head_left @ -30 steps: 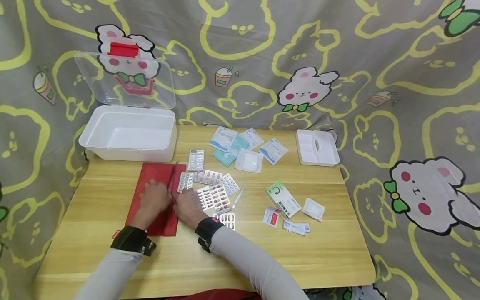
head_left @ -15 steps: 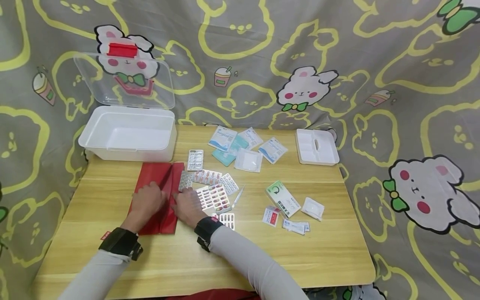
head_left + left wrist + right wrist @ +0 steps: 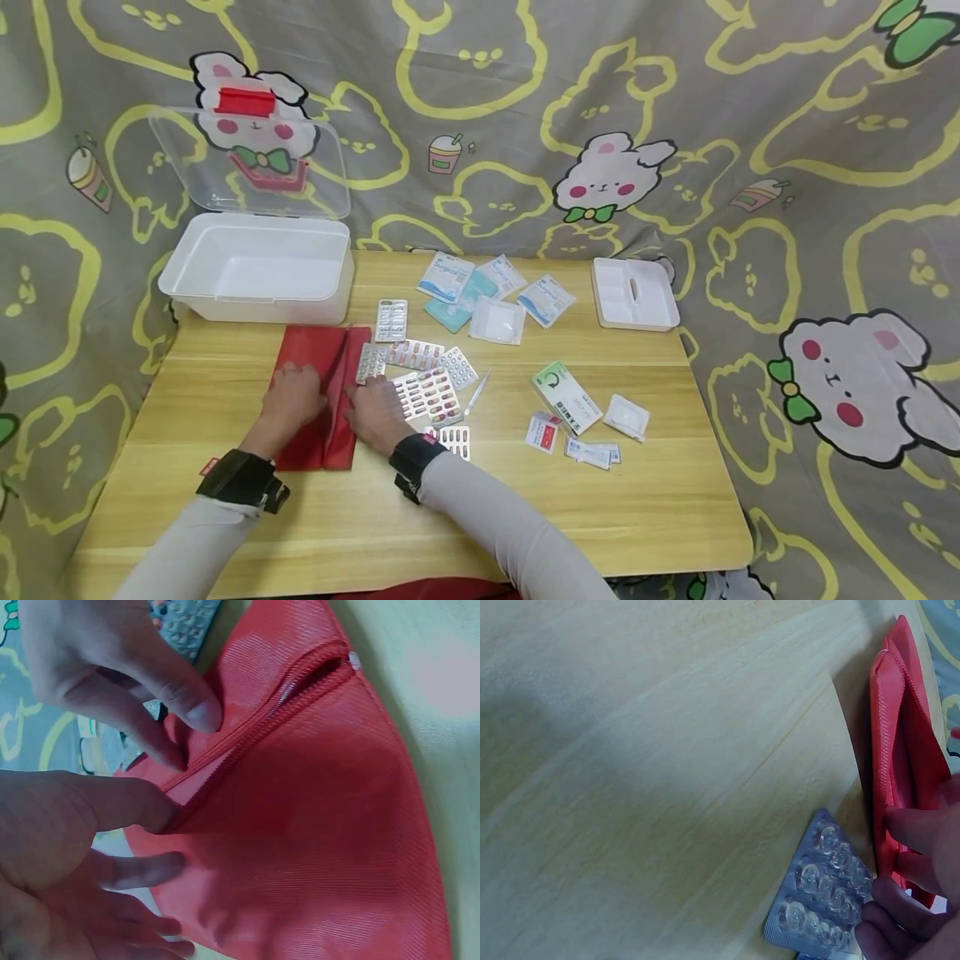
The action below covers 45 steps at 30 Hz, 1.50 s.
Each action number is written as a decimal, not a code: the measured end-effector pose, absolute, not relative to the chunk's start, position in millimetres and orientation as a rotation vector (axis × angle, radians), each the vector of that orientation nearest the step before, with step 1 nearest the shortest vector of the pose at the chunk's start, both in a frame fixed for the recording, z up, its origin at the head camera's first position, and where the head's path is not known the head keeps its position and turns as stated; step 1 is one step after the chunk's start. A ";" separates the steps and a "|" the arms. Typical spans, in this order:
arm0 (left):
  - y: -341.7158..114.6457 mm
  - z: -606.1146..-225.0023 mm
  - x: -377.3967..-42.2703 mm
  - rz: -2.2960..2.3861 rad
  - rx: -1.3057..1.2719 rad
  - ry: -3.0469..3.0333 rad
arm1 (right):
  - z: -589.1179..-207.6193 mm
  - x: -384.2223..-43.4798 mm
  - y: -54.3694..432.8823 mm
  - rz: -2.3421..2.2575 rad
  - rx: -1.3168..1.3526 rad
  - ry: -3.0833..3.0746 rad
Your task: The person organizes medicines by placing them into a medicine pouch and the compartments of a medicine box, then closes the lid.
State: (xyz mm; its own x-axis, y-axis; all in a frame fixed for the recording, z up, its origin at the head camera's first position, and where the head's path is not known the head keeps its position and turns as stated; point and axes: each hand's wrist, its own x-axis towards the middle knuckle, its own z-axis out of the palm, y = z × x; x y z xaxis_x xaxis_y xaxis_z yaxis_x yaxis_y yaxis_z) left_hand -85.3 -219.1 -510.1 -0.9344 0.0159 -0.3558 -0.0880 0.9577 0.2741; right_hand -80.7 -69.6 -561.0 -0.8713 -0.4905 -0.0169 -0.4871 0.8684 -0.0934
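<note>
A flat red zip pouch lies on the table in front of the white box, its zipper partly undone. My left hand is over the pouch's left part. In the left wrist view its thumb reaches to the zipper gap, and the other fingers are spread, nearly straight, over the pouch's near side. My right hand pinches the opposite zipper edge between thumb and fingers, as the right wrist view shows. The gap between the zipper edges stands apart. Beside the right hand lies a silver blister pack.
Several capsule and tablet blister packs lie right of the pouch, near a thin white stick. Behind stand an open-lidded white box, surgical packets and a divided white tray. A green-and-white medicine box lies further right.
My left hand has shifted left and slightly down across the pouch, and its zipper gap shows wider. My right hand stays at the pouch's right side.
</note>
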 end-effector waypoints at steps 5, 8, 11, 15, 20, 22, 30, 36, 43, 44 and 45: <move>-225.0 -505.8 -91.0 0.454 -0.104 2.617 | -561.0 -81.0 -68.3 -0.153 -0.787 3.000; -232.7 -503.6 -92.2 0.576 -0.073 2.590 | -560.3 -81.4 -67.5 -0.153 -0.791 3.001; -241.6 -501.2 -91.6 0.711 -0.055 2.549 | -559.9 -81.1 -67.0 -0.153 -0.794 3.004; -252.4 -496.9 -89.7 0.823 -0.059 2.519 | -559.7 -80.8 -66.9 -0.156 -0.808 3.025; -262.6 -493.3 -86.2 0.946 -0.069 2.491 | -559.2 -81.5 -68.5 -0.138 -0.827 3.042; -264.8 -493.1 -84.5 0.988 -0.085 2.469 | -558.9 -81.4 -68.7 -0.140 -0.829 3.042; -264.9 -494.8 -81.4 1.063 -0.153 2.404 | -559.5 -80.1 -67.5 -0.157 -0.829 3.037; -264.4 -498.5 -81.4 1.077 -0.160 2.392 | -559.9 -79.7 -66.6 -0.182 -0.809 3.028; -266.2 -500.2 -83.2 1.075 -0.164 2.372 | -543.5 -87.9 -59.2 -0.486 -0.680 2.956; -266.5 -500.2 -83.6 1.071 -0.160 2.373 | -539.3 -90.8 -57.4 -0.555 -0.655 2.933; -266.9 -500.0 -83.9 1.068 -0.158 2.373 | -534.9 -93.6 -55.8 -0.646 -0.618 2.903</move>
